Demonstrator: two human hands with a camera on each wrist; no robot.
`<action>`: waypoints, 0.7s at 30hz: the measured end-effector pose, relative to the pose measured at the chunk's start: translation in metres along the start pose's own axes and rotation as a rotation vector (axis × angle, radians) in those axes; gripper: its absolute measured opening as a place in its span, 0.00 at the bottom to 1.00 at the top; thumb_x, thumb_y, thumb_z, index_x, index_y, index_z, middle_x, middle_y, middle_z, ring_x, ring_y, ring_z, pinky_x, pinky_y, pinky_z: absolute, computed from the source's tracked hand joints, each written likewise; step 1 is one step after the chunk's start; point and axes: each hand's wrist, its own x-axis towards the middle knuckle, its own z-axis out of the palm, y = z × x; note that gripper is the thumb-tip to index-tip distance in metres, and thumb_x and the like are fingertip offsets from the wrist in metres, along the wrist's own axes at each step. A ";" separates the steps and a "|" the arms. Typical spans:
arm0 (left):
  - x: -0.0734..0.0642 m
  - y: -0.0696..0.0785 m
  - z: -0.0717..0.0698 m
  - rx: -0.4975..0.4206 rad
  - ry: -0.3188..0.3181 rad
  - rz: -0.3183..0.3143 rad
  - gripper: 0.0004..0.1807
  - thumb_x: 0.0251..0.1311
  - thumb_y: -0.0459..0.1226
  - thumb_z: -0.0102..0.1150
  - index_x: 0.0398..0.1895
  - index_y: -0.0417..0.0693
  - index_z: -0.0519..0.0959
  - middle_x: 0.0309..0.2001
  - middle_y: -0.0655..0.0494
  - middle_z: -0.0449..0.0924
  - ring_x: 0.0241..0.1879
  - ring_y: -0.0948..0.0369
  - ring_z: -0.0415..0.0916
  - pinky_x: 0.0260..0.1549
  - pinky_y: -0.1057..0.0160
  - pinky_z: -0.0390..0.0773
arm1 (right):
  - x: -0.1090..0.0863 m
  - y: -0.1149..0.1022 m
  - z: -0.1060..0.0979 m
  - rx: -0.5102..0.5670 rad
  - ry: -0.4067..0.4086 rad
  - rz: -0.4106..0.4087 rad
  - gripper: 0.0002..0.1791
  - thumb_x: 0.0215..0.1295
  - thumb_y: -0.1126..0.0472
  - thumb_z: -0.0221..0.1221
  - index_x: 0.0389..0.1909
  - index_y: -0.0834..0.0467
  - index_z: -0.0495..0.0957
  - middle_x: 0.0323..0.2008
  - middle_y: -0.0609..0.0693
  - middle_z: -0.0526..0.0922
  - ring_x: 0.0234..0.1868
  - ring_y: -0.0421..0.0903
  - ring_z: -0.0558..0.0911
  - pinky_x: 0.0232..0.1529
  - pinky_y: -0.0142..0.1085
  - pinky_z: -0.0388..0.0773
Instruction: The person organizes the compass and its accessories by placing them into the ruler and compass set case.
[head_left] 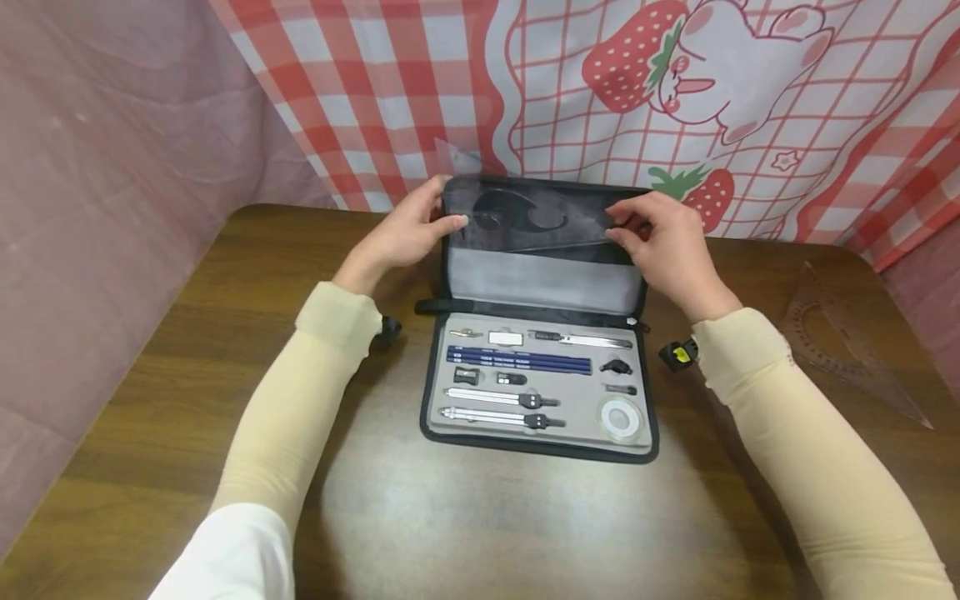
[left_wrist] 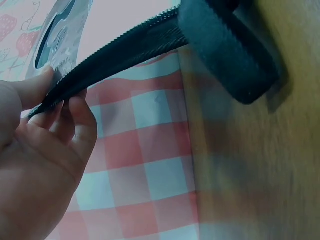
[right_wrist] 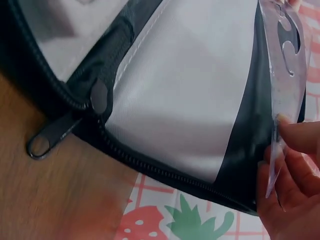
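Observation:
A black zippered case [head_left: 540, 451] lies unfolded on the table, its lid raised at the back. My left hand [head_left: 405, 227] grips the lid's left edge, thumb in front and fingers behind the zipper strip [left_wrist: 115, 62]. With thumb and fingertips, my right hand [head_left: 667, 246] pinches the right end of a clear plastic set square [right_wrist: 276, 95] with curved cutouts. The set square spans the upper part of the lid, over its black pocket band [right_wrist: 242, 130], and one corner sticks up past the lid's top left. Below, the grey tray holds blue pencils [head_left: 517, 361] and two compasses [head_left: 491, 397].
Also in the tray are a white eraser [head_left: 506, 338], a sharpener [head_left: 466, 377] and a ring-shaped roll [head_left: 621, 418]. A second clear set square [head_left: 847, 371] lies on the wooden table [head_left: 525, 533] at right. A strawberry-patterned cloth [head_left: 420, 92] hangs behind the table's back edge.

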 end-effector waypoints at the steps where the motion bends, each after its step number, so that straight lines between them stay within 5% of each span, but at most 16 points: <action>1: 0.000 0.001 -0.001 -0.004 -0.007 -0.004 0.32 0.71 0.41 0.57 0.74 0.48 0.59 0.64 0.53 0.70 0.60 0.60 0.70 0.60 0.56 0.70 | -0.001 -0.001 0.000 -0.002 -0.003 -0.004 0.12 0.64 0.67 0.66 0.48 0.62 0.83 0.42 0.55 0.82 0.39 0.50 0.78 0.38 0.39 0.72; 4: -0.002 0.002 -0.003 -0.044 -0.042 -0.005 0.32 0.71 0.40 0.56 0.74 0.47 0.57 0.65 0.52 0.69 0.62 0.60 0.68 0.62 0.57 0.68 | -0.002 -0.002 0.003 -0.025 -0.024 -0.020 0.11 0.61 0.68 0.68 0.45 0.64 0.84 0.40 0.57 0.82 0.39 0.51 0.77 0.39 0.44 0.72; 9: -0.003 0.001 -0.006 -0.120 -0.096 0.026 0.29 0.69 0.36 0.58 0.69 0.46 0.59 0.57 0.50 0.73 0.52 0.58 0.73 0.55 0.57 0.73 | -0.004 -0.003 0.006 -0.058 -0.102 0.008 0.10 0.60 0.67 0.69 0.42 0.64 0.83 0.37 0.58 0.82 0.37 0.53 0.76 0.38 0.46 0.73; 13: -0.004 0.002 -0.008 -0.099 -0.111 0.043 0.28 0.68 0.36 0.59 0.67 0.48 0.60 0.56 0.51 0.72 0.52 0.58 0.71 0.55 0.57 0.72 | -0.006 -0.004 0.007 -0.074 -0.145 0.038 0.10 0.60 0.67 0.69 0.42 0.65 0.82 0.36 0.58 0.81 0.35 0.53 0.76 0.37 0.47 0.74; 21: -0.006 0.004 -0.009 -0.047 -0.101 0.072 0.27 0.69 0.37 0.58 0.67 0.50 0.61 0.56 0.54 0.71 0.54 0.59 0.70 0.58 0.58 0.71 | -0.006 -0.007 0.007 -0.117 -0.094 -0.004 0.10 0.60 0.68 0.69 0.40 0.65 0.81 0.37 0.59 0.80 0.38 0.54 0.77 0.39 0.49 0.75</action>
